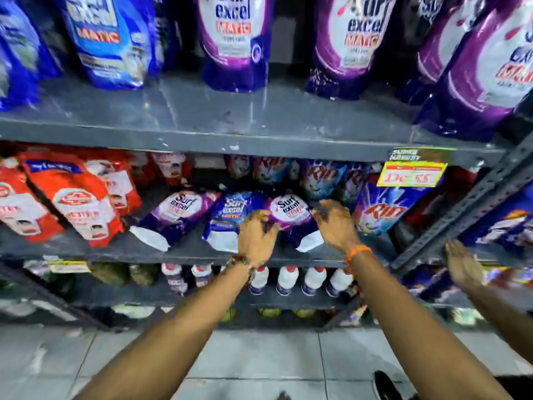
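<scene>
A purple Surf Excel Matic pouch [290,210] lies tilted on the middle grey shelf [115,252]. My left hand [256,238] curls its fingers round the pouch's left edge, beside a blue Surf Excel pouch [230,212]. My right hand [334,226] curls over the pouch's right side, next to a blue Rin pouch [383,212]. Both hands are blurred. Each wrist carries a thread band.
Another purple pouch [176,215] and red pouches [78,200] lie further left. Large pouches stand on the upper shelf [202,140]. White bottles [288,280] line the shelf below. Another person's hand [461,264] reaches in at the right, by a slotted steel post [461,215].
</scene>
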### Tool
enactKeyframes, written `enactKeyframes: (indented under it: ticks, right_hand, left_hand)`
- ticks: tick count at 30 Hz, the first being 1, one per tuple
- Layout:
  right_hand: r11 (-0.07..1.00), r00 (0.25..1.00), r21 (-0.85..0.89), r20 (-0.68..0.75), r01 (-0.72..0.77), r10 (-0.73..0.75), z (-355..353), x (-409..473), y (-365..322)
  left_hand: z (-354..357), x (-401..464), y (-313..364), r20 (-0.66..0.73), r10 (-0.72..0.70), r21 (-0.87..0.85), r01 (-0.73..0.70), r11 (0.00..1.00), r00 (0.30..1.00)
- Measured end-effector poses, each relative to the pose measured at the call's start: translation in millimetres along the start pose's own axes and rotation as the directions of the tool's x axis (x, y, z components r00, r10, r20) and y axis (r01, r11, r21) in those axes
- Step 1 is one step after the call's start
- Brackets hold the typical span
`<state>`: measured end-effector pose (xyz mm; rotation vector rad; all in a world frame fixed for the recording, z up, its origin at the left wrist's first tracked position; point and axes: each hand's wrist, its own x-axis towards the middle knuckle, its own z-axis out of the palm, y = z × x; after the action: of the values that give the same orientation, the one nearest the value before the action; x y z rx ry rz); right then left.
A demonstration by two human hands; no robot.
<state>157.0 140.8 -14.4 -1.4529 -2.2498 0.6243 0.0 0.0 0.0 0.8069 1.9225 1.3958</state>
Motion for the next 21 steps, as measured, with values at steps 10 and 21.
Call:
enactKeyframes:
  ticks: [10, 21]
  right_hand:
    - [0.952, 0.875, 0.072, 0.420, -0.297, 0.242, 46, 79, 68]
    - [0.828, 0.741, 0.249, 0.617, -0.502, 0.264, 43, 70, 74]
  left_hand:
    - [65, 75, -18, 0.078, -0.548, -0.433, 0.523, 0.734, 0.833]
    - [77, 92, -11, 0.057, -0.553, -0.251, 0.548, 0.798, 0.831]
